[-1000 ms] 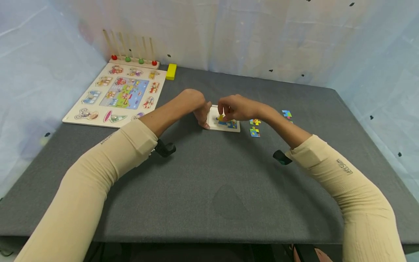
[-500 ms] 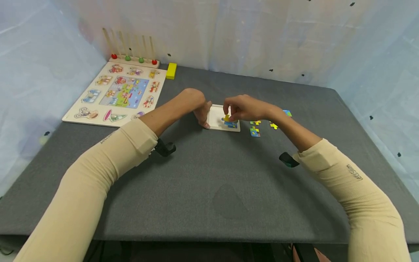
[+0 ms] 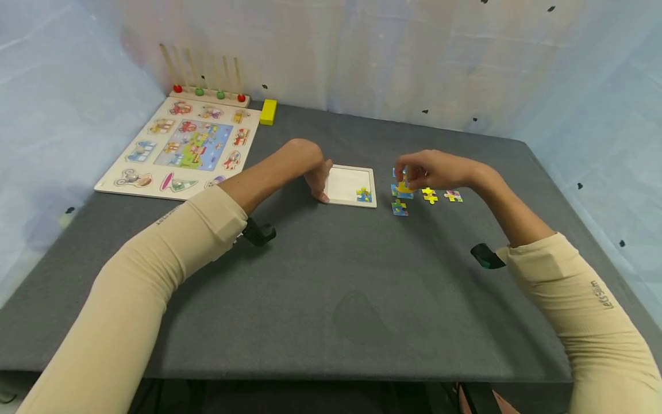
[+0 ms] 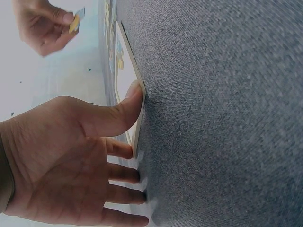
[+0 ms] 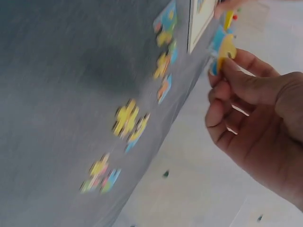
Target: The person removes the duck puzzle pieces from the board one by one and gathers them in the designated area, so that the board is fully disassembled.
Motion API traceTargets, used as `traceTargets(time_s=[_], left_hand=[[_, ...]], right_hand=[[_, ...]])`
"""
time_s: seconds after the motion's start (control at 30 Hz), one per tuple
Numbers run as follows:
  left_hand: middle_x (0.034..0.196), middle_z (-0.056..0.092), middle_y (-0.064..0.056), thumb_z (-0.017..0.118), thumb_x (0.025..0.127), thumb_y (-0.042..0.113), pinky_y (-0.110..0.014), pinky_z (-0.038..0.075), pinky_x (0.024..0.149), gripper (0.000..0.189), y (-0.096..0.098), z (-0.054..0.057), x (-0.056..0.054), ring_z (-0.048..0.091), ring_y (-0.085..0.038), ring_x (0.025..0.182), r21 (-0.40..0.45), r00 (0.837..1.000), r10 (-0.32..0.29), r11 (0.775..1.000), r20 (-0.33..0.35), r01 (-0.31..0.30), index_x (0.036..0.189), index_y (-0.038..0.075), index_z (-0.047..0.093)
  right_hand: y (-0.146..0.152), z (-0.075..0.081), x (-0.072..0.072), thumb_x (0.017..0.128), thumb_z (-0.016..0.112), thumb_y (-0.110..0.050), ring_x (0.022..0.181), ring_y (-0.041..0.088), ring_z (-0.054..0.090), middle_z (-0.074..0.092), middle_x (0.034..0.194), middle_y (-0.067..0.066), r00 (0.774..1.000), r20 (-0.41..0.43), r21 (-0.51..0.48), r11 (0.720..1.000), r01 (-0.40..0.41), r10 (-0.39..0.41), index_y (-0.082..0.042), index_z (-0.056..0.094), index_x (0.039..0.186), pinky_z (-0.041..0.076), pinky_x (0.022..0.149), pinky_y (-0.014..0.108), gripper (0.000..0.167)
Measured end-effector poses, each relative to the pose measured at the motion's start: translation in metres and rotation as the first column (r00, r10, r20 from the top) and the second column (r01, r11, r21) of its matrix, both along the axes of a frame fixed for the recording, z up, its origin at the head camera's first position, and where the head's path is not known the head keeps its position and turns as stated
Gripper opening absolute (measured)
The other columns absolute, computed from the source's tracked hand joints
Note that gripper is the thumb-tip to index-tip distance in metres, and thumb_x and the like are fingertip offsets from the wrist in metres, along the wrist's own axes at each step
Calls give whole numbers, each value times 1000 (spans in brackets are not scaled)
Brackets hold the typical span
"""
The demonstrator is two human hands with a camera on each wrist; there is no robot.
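My left hand [image 3: 316,177] holds the left side of a small white wooden puzzle tray [image 3: 341,183], thumb at the near corner and index finger farther along the edge. Its other fingers extend past the tray in the left wrist view. One blue and yellow jigsaw piece [image 3: 364,195] lies in the tray's near right corner. To the right of the tray, my right hand [image 3: 437,168] pinches another jigsaw piece [image 5: 226,47], yellow and blue, between thumb and fingers above the table. Under and around that hand lie several loose jigsaw pieces [image 3: 399,208], some partly hidden by it.
At the back left lies a large wooden peg puzzle board [image 3: 150,190]. Behind it stands a rack of wooden rods [image 3: 207,95] with red and green beads. A yellow block [image 3: 268,112] is beside them. Grey cloth [image 3: 310,299] covers the table, with pale sheets hanging behind.
My right hand has moved right, from over the tray to above the loose pieces, carrying the yellow and blue jigsaw piece out of the tray. My left hand keeps its hold on the tray.
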State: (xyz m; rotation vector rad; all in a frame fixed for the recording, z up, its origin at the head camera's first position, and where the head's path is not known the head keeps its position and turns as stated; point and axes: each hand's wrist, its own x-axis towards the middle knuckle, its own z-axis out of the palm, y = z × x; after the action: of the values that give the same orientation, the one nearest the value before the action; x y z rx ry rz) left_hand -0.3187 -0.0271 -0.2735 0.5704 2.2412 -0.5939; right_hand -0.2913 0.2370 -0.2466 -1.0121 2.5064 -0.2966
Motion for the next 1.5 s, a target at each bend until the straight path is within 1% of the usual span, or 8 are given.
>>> traceTargets(time_s=[0.23, 0.43, 0.57, 0.73, 0.97, 1.17, 1.33, 1.5], left_hand=[[174, 14, -20, 49, 101, 68, -51, 21, 131, 101, -1, 1, 1, 18, -34, 163, -3, 1000, -7, 1000, -12, 7, 165, 4, 3], [174, 15, -20, 50, 100, 68, -51, 22, 130, 101, -1, 1, 1, 19, -34, 163, 4, 1000, 2, 1000, -10, -2, 164, 5, 4], [174, 15, -21, 50, 102, 66, -52, 22, 130, 99, 0, 0, 1, 20, -35, 162, -2, 1000, 14, 1000, 0, -14, 165, 5, 4], [172, 20, -20, 51, 100, 67, -52, 24, 130, 99, 2, 0, -1, 24, -34, 160, -9, 1000, -5, 1000, -7, 5, 164, 5, 8], [174, 14, -21, 51, 102, 65, -51, 19, 132, 100, 1, -1, -2, 18, -35, 163, 0, 1000, 12, 1000, 10, -12, 165, 3, 3], [175, 12, -21, 50, 102, 65, -52, 20, 131, 101, 0, 1, -2, 16, -35, 163, 9, 1000, 25, 1000, 10, -25, 165, 4, 2], [175, 13, -21, 50, 101, 66, -51, 22, 131, 100, -1, 2, -1, 18, -35, 163, 8, 1000, 15, 1000, 4, -15, 165, 5, 3], [175, 11, -21, 50, 102, 66, -52, 20, 131, 102, -2, 1, -1, 17, -35, 163, 6, 1000, 11, 1000, 7, -11, 166, 5, -1]], right_hand=[[29, 0, -2, 97, 66, 4, 91, 19, 61, 68, 101, 8, 996, 60, 97, 994, 53, -59, -7, 63, 107, 51, 78, 36, 15], [42, -11, -8, 97, 69, 1, 89, 20, 57, 63, 98, 9, 971, 192, 155, 982, 111, -140, -3, 61, 106, 50, 77, 32, 13], [47, -21, -11, 97, 70, 0, 88, 20, 57, 62, 97, 10, 963, 221, 175, 978, 117, -155, -2, 58, 107, 49, 76, 33, 16], [50, -27, -12, 95, 76, -8, 84, 19, 57, 65, 95, 10, 969, 185, 213, 969, 125, -166, -1, 55, 106, 47, 74, 35, 24], [46, -26, -10, 93, 81, -20, 81, 17, 58, 68, 93, 7, 978, 122, 279, 951, 131, -170, -3, 65, 102, 48, 73, 34, 25], [45, -25, -7, 92, 82, -19, 82, 17, 60, 70, 94, 9, 981, 94, 313, 941, 132, -168, -3, 68, 101, 50, 73, 34, 23], [45, -24, -6, 92, 82, -18, 83, 18, 61, 69, 95, 9, 980, 94, 331, 934, 136, -176, -3, 67, 101, 51, 73, 35, 23], [44, -22, -7, 91, 82, -17, 86, 19, 63, 70, 98, 9, 982, 89, 348, 929, 128, -168, -3, 67, 101, 52, 76, 37, 22]])
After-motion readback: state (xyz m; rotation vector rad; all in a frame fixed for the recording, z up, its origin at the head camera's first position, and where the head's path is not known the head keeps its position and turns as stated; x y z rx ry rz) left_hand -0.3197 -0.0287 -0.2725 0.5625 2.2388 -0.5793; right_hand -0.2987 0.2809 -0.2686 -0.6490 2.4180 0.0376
